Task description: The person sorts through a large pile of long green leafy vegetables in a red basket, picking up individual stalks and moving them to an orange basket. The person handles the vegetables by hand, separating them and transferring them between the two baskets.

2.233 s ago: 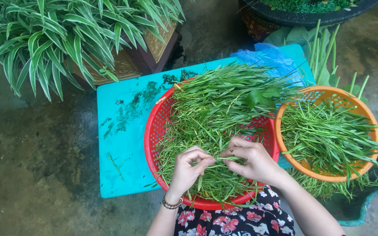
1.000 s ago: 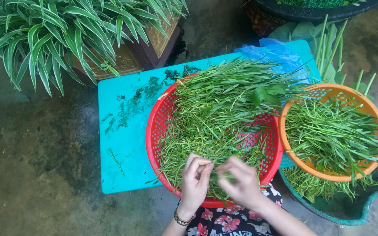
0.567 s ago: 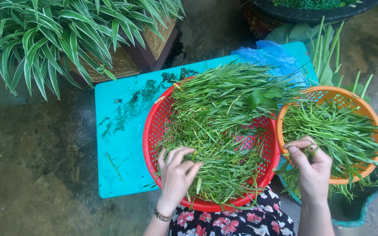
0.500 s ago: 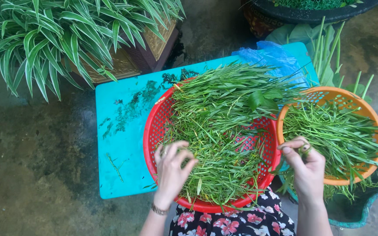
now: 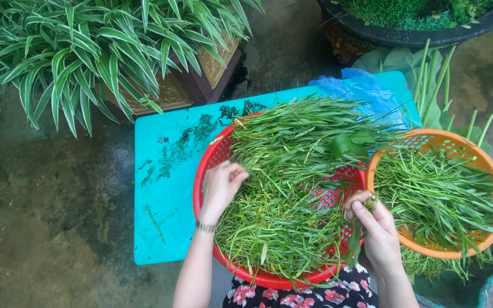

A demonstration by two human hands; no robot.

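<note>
Head view: right hand (image 5: 380, 231), over the orange basket (image 5: 489, 171) half a second ago, is back at 4 o'clock on the red basket (image 5: 212, 165), grip pinching a green stalk (image 5: 356, 239). Left hand (image 5: 221, 185) rests at 9 o'clock on the heaped greens (image 5: 292, 188), fingers loosely curled, holding nothing. Red basket sits on the turquoise counter (image 5: 166, 188). Sorted stems (image 5: 435, 194) fill the orange basket; one more stalk is being worked.

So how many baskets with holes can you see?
2. A red basket sits on the blue table, full of greens. An orange basket is just right of it. More may lie out of view.
</note>
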